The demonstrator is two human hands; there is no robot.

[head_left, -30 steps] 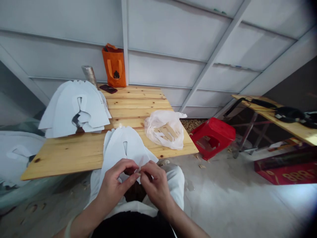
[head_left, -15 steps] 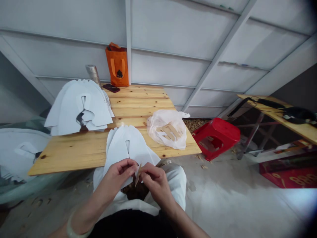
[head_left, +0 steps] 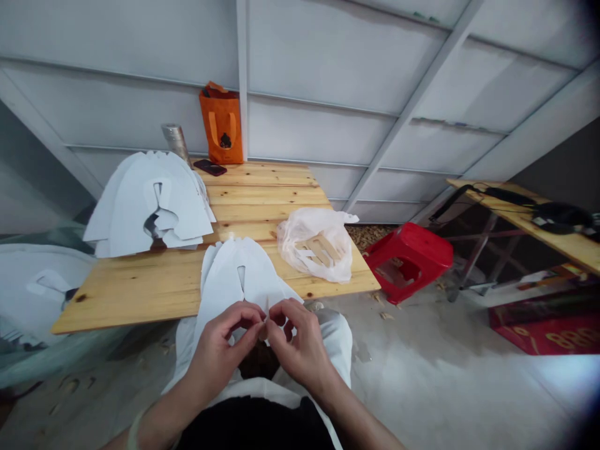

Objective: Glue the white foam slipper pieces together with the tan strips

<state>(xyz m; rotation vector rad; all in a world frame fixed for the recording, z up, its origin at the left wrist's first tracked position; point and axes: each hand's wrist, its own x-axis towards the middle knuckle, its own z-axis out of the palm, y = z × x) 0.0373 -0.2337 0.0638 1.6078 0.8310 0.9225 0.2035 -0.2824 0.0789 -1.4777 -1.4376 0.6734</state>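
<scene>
My left hand [head_left: 224, 342] and my right hand [head_left: 300, 340] meet fingertip to fingertip over my lap, just off the table's front edge. Both are closed in a pinch on a small thin tan-and-white piece [head_left: 267, 304], seen nearly edge-on and mostly hidden by the fingers. Right behind the hands lies a small stack of white curved paper-like cutouts [head_left: 262, 272] with a narrow slot, overhanging the edge. To its right, a thin plastic bag [head_left: 335, 272] holds flat tan pieces [head_left: 321, 249] with cut-out openings.
A taller pile of white cutouts [head_left: 126, 206] rests on the wooden table [head_left: 140, 287] at left. Toward the back are a phone [head_left: 210, 167], an orange bag [head_left: 225, 128] and a cylindrical roll [head_left: 175, 142]. A red stool [head_left: 422, 247] stands to the right. More cutouts [head_left: 28, 269] lie far left.
The hands have drawn together until their fingertips meet. The small piece has turned edge-on and is now mostly covered by the fingers. The stack and bag stay put.
</scene>
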